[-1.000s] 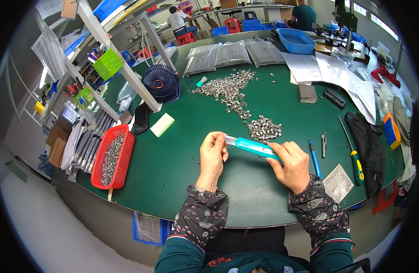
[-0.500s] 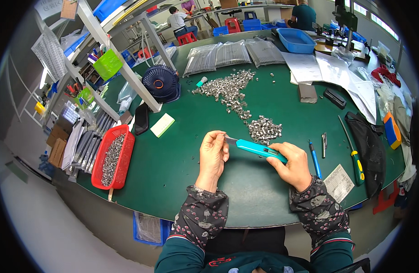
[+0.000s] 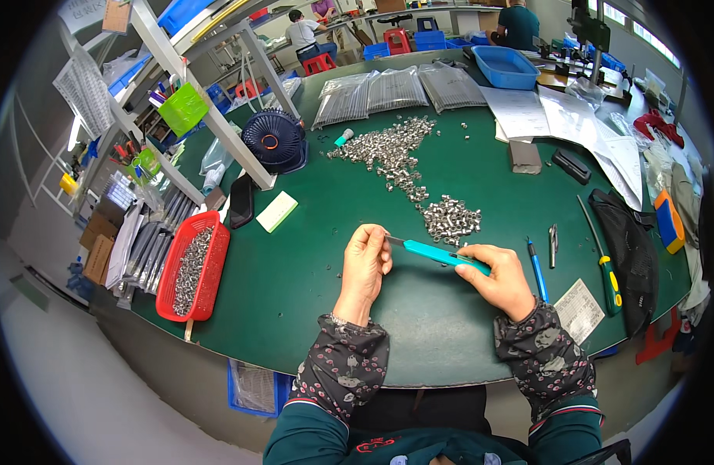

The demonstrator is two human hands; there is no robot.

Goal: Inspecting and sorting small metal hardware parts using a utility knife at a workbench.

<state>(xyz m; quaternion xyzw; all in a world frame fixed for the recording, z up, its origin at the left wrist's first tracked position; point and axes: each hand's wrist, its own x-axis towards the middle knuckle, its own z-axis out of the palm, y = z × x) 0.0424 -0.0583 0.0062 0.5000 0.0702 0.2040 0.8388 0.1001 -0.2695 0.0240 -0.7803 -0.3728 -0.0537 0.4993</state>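
My right hand [image 3: 496,277] is wrapped round the turquoise handle of a utility knife [image 3: 428,251], whose blade points left. Thumb and fingertips of my left hand [image 3: 364,260] are pinched together right at the blade's tip. Whatever lies between them is too small and covered to make out. Just beyond the knife sits a small heap of short metal rings [image 3: 452,220]. It trails off into a larger spread of the same rings [image 3: 392,151] farther back on the green tabletop [image 3: 310,271].
A red basket [image 3: 223,260] of metal rings stands at the left, near a phone [image 3: 241,201] and a small fan [image 3: 274,143]. To the right lie a blue pen-shaped tool [image 3: 537,271], a screwdriver [image 3: 607,271] and a black mesh bag [image 3: 632,256]. Bagged rods [image 3: 397,91] line the back.
The knife has rolled a little in my right hand, so its handle and blade look narrower. My left hand has shifted very slightly to the right.
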